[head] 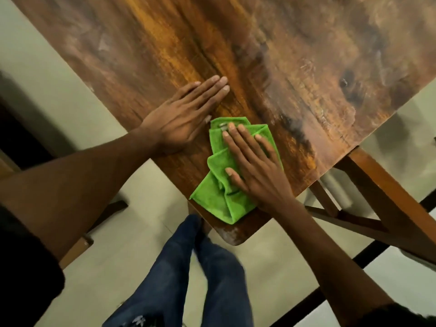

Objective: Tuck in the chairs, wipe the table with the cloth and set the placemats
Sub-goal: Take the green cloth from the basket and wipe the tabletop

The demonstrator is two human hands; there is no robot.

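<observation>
Diagonally, green cloth (221, 185) under flat right hand (250, 166), long axis corner-to-inward.

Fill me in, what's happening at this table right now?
A person is wiping the brown wood-grain table near its rounded corner. The right hand presses flat on a crumpled bright green microfibre cloth, fingers straight. The left hand rests flat on the bare tabletop just beside the cloth, apparently bracing. A wooden chair frame shows below the right table edge. No placemats are in view, so that step looks not yet done.
</observation>
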